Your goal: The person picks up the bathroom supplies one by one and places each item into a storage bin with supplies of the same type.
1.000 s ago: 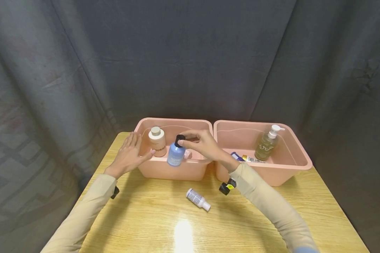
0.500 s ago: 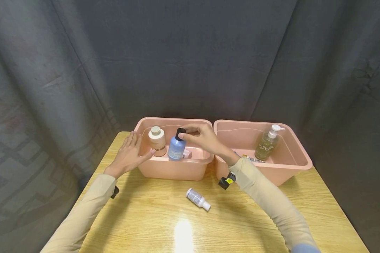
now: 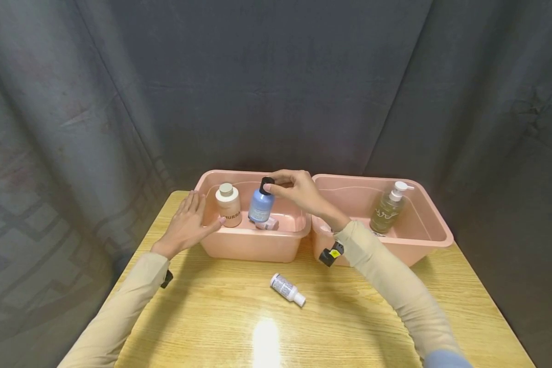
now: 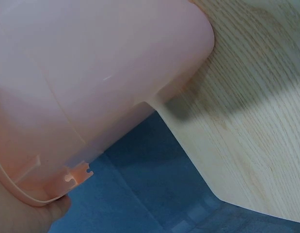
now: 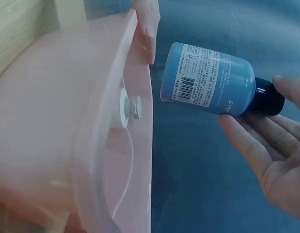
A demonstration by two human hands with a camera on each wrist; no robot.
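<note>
My right hand (image 3: 298, 191) pinches the black cap of a blue bottle (image 3: 260, 205), which hangs slightly tilted over the left pink bin (image 3: 248, 247). In the right wrist view the bottle (image 5: 208, 77) shows a white barcode label, and its base is clear of the rim. My left hand (image 3: 186, 225) rests with straight fingers on that bin's left rim. A cream bottle (image 3: 230, 207) with a pale cap stands inside at the left. Below the blue bottle lies a small pinkish container (image 3: 269, 224), partly hidden.
A second pink bin (image 3: 423, 225) stands to the right, holding a green pump bottle (image 3: 386, 212); its other contents are mostly hidden by my right forearm. A small white bottle (image 3: 287, 290) lies on the wooden table (image 3: 211, 317). Grey curtain (image 3: 257, 92) hangs behind.
My right hand has lifted the blue bottle and carried it back and slightly right, from the left bin's front rim to over its inside. My left hand has stayed on the rim.
</note>
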